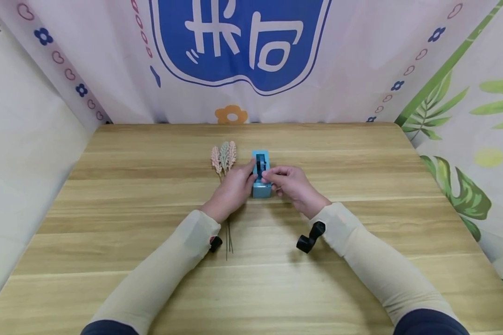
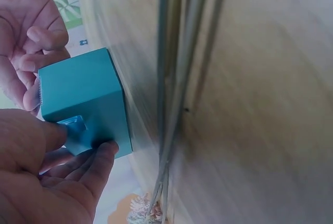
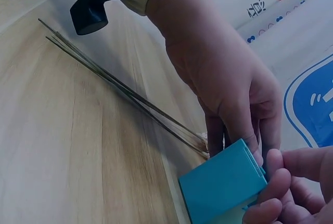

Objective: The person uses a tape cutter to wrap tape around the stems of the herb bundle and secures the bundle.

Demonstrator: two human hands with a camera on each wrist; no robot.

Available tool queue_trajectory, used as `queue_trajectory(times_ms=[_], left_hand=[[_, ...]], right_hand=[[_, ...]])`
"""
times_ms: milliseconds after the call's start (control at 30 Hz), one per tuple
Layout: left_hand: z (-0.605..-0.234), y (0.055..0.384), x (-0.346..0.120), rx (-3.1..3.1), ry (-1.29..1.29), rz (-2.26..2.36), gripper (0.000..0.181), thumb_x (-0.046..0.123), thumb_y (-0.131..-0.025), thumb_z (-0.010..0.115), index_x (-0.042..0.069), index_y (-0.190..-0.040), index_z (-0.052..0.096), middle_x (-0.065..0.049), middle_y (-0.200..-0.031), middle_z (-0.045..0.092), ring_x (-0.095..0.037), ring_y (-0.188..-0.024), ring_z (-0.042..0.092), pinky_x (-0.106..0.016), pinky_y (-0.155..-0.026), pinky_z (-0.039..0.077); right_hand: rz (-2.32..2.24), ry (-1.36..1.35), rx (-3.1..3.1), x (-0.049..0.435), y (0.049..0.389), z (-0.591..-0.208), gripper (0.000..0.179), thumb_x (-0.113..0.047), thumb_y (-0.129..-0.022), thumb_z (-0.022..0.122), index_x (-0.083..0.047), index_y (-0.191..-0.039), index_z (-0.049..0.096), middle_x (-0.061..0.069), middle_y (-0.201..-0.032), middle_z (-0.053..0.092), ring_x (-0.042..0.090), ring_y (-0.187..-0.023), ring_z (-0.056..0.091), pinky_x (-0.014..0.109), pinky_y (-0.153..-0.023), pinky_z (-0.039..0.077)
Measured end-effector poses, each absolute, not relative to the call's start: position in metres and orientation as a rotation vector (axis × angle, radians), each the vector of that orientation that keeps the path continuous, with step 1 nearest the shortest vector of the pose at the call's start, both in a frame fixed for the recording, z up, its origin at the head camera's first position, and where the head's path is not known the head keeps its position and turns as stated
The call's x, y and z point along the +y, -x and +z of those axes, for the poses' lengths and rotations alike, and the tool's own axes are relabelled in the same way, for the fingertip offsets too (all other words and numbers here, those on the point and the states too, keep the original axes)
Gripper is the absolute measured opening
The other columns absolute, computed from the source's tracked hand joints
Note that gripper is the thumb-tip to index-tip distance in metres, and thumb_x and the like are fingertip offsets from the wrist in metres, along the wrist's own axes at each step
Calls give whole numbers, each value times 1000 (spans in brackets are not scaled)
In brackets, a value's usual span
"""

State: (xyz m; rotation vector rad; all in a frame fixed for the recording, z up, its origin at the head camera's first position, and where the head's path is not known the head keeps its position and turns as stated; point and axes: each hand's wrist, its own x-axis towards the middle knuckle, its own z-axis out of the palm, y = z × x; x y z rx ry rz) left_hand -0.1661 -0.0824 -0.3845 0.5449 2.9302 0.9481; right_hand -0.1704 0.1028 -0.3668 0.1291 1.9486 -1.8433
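A teal tape dispenser (image 1: 261,191) stands upright on the wooden table, its dark roll core showing in the top opening. My left hand (image 1: 234,184) grips it from the left side, with fingers along its wall in the left wrist view. Over the right side of the roll, my right hand (image 1: 294,185) has thumb and index fingertip pinched together at the tape; the clear strip itself is barely visible. A serrated cutter edge (image 3: 254,162) shows on the dispenser in the right wrist view. Beside the left hand lie artificial flower sprigs (image 1: 224,157), pink and pale green, partly hidden under that hand and wrist.
Thin flower stems (image 3: 125,91) run along the table toward the near edge. The wooden table (image 1: 130,209) meets a printed curtain (image 1: 121,70) at the back. A black wrist camera (image 1: 310,238) hangs below the right wrist.
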Motion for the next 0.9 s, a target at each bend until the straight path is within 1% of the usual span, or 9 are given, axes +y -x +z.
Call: queue_trajectory(times_ms=[33, 133, 333, 500, 567, 767, 900], left_hand=[[-385, 166, -82, 2929, -547, 954, 53, 13, -110, 53, -1, -159, 38, -25, -139, 66, -27, -106, 71, -40, -87, 59], [-385, 165, -81, 2931, -545, 968, 53, 13, -110, 53, -2, -158, 38, -25, -135, 68, -27, -98, 71, -39, -83, 58], [-385, 164, -80, 2940, -527, 970, 53, 13, -110, 54, -1, -158, 39, -25, -130, 70, -23, -86, 65, -35, -75, 54], [-383, 164, -79, 2924, -506, 972, 53, 13, -110, 54, 0, -159, 39, -23, -122, 73, -21, -74, 60, -32, -67, 50], [-382, 164, -78, 2922, -501, 970, 53, 14, -110, 54, 0, -159, 39, -23, -122, 73, -21, -73, 60, -32, -67, 50], [-382, 164, -79, 2949, -500, 946, 53, 13, -109, 55, -1, -158, 40, -24, -125, 72, -23, -84, 65, -36, -74, 55], [-383, 164, -79, 2958, -508, 942, 53, 13, -109, 55, -1, -158, 41, -24, -122, 73, -23, -84, 66, -36, -74, 55]], right_hand=[[-1841, -128, 1952, 103, 170, -367, 10, -20, -102, 70, -14, -95, 74, -12, -78, 74, 6, -67, 55, 21, -61, 43], [-1833, -126, 1961, 102, 169, -367, 11, -20, -102, 69, -13, -96, 75, -12, -79, 74, 7, -68, 54, 21, -62, 43], [-1836, -135, 1979, 102, 169, -368, 11, -20, -102, 70, -10, -99, 74, -12, -78, 74, 6, -67, 54, 21, -61, 42], [-1841, -152, 1987, 102, 167, -368, 11, -20, -101, 71, -9, -101, 75, -12, -78, 74, 6, -67, 54, 21, -62, 43], [-1835, -152, 1989, 102, 166, -367, 12, -21, -101, 71, -9, -101, 75, -12, -79, 74, 6, -68, 55, 22, -64, 43], [-1844, -124, 1979, 102, 162, -367, 10, -20, -101, 71, -13, -95, 75, -12, -79, 75, 8, -70, 56, 23, -67, 45], [-1862, -113, 1979, 103, 159, -368, 11, -19, -101, 71, -10, -96, 75, -11, -78, 75, 6, -70, 58, 23, -68, 48]])
